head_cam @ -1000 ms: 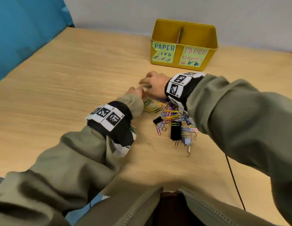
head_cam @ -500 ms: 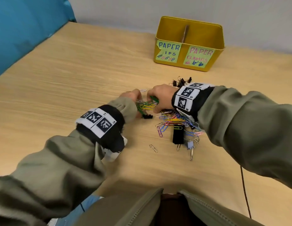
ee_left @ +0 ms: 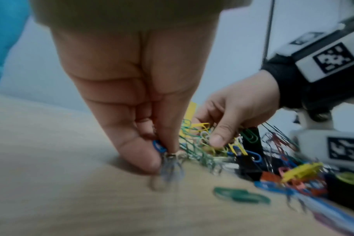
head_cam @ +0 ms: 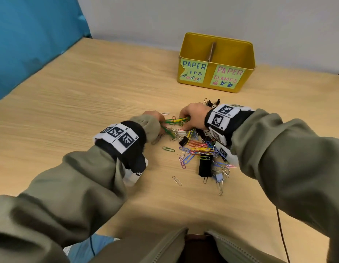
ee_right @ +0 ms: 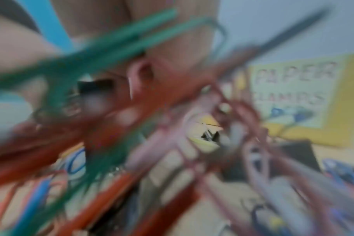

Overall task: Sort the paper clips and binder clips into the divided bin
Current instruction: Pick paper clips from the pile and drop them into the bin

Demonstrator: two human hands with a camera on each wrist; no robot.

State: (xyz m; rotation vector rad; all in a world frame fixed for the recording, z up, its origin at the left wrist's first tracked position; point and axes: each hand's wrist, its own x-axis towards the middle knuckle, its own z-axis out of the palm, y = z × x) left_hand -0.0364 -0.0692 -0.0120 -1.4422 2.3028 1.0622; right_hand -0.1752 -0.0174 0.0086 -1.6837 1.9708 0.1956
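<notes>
A tangle of coloured paper clips [head_cam: 198, 149] and black binder clips [head_cam: 205, 166] lies mid-table. My left hand [head_cam: 155, 116] pinches a bunch of paper clips [ee_left: 168, 159] against the table, a blue one among them. My right hand [head_cam: 193, 115] grips a green and yellow clump of paper clips [head_cam: 177, 120], its fingers [ee_left: 217, 140] curled over the heap. The yellow divided bin [head_cam: 216, 61] stands behind, labelled for paper clips on the left and paper clamps on the right. The right wrist view is a blur of clips, with the bin label [ee_right: 293, 94] behind.
Small black binder clips [head_cam: 212, 102] sit just beyond my right wrist. Loose paper clips lie apart from the heap: a green one [head_cam: 168, 149], a silver one [head_cam: 176, 180] and a white one [head_cam: 165, 113]. A thin cable [head_cam: 281, 236] runs off the table's near right edge.
Both hands drew back from near the bin onto the far edge of the heap and closed on paper clips. The small black binder clips behind my right wrist came into view.
</notes>
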